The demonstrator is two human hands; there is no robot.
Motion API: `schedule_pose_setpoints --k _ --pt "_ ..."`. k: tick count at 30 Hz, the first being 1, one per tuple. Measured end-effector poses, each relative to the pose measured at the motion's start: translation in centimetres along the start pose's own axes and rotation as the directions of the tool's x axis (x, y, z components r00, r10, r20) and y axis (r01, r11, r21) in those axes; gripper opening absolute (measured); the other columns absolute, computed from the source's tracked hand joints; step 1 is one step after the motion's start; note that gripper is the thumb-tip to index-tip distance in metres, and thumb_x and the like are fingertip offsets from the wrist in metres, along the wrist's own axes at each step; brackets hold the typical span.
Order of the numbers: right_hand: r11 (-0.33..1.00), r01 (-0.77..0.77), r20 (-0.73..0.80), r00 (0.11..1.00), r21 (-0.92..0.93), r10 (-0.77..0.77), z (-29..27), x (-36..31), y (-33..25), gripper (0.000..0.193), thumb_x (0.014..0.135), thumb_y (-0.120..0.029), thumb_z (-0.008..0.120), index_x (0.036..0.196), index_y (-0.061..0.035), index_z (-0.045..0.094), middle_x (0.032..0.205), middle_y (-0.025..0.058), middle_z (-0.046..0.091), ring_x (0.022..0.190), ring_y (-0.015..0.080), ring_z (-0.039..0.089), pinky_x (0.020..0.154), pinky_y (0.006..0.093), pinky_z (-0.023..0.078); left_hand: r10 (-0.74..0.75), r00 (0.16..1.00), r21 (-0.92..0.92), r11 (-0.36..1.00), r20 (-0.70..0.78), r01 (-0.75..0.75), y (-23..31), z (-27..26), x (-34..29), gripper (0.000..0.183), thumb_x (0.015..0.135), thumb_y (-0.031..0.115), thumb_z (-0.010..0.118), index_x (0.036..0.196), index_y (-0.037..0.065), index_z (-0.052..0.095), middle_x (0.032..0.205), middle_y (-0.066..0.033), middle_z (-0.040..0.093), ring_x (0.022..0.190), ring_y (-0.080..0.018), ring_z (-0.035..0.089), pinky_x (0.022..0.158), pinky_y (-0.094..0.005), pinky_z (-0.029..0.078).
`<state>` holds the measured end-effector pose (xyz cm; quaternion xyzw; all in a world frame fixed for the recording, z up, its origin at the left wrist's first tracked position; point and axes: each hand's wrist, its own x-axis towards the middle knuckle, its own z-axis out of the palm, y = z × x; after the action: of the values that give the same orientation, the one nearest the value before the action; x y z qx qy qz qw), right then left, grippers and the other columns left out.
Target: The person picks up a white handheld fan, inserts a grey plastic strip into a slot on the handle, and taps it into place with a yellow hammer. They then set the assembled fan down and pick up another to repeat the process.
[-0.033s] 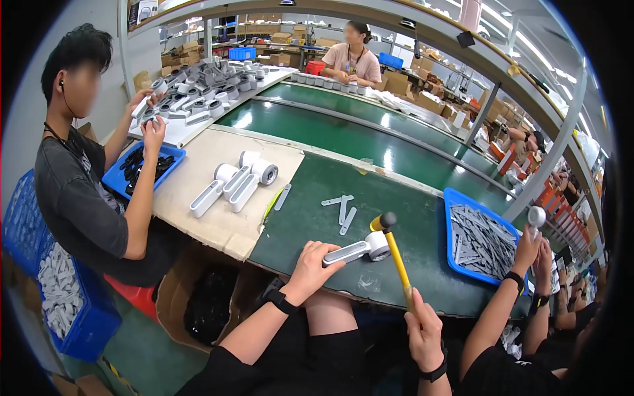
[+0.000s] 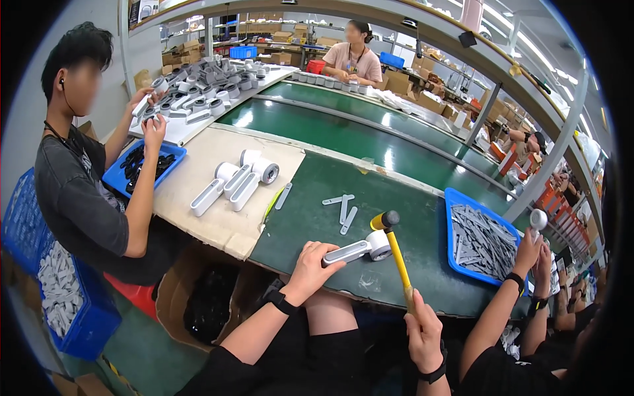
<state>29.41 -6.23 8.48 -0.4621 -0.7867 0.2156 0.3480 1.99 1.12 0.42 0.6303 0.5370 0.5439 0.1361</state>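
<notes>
The left hand (image 2: 310, 263) is wrapped around the handle of a white roller part (image 2: 356, 249) on the green worktop (image 2: 317, 191). The right hand (image 2: 417, 323) grips a yellow mallet (image 2: 395, 254) (its head is just above the part). Nothing has moved.

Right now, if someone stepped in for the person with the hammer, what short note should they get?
Left hand holds the handle end of the white part flat on the green mat.
Right hand grips the yellow-handled mallet; its dark head sits just above the part's round end.
Three grey strips lie loose on the mat; more fill the blue tray to the right.
Three similar white parts lie on the cardboard sheet to the left.
Whether the held part is finished cannot be told.
</notes>
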Motion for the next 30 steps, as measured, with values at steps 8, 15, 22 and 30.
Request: schedule_pose_setpoints --k 8,15,22,30 --pt "0.988 0.149 -0.049 0.988 0.031 -0.147 -0.2 -0.2 -0.4 0.055 0.086 0.009 0.057 0.140 -0.0015 0.051 0.081 0.0059 0.055 0.059 0.0100 0.048 0.055 0.0237 0.040 -0.028 0.999 0.065 0.997 -0.034 0.030 -0.2 -0.5 -0.2 0.026 0.072 0.020 0.081 0.091 0.005 0.070 0.086 -0.0069 0.068 0.086 -0.0275 0.061 0.081 -0.0387 0.048" --pt "0.993 0.121 0.153 0.981 -0.015 -0.118 0.2 0.5 -0.2 0.053 0.087 0.004 0.060 0.138 -0.0023 0.051 0.081 0.0159 0.055 0.070 0.0301 0.056 0.065 0.0343 0.047 -0.034 0.999 0.154 0.987 -0.013 0.036 -0.2 -0.7 -0.2 0.025 0.072 0.023 0.081 0.090 0.008 0.072 0.084 -0.0043 0.068 0.088 -0.0258 0.060 0.081 -0.0387 0.046" --pt "0.996 0.067 0.168 0.984 -0.058 -0.057 1.0 0.1 0.0 0.053 0.086 0.006 0.061 0.137 -0.0034 0.053 0.081 0.0146 0.055 0.068 0.0269 0.055 0.065 0.0327 0.045 -0.038 0.999 0.148 0.988 -0.018 0.040 -0.1 -0.7 -0.1 0.026 0.072 0.026 0.080 0.089 0.009 0.072 0.083 -0.0028 0.067 0.090 -0.0250 0.059 0.080 -0.0386 0.044" --pt "0.995 0.104 0.225 0.969 0.006 -0.103 1.1 0.4 -1.9 0.052 0.086 0.006 0.061 0.136 -0.0027 0.053 0.084 0.0152 0.058 0.070 0.0275 0.057 0.065 0.0327 0.047 -0.080 0.995 0.134 0.987 -0.054 0.086 -1.0 -0.4 -0.3 0.028 0.070 0.029 0.081 0.087 0.009 0.072 0.080 -0.0020 0.064 0.087 -0.0245 0.058 0.080 -0.0384 0.044"
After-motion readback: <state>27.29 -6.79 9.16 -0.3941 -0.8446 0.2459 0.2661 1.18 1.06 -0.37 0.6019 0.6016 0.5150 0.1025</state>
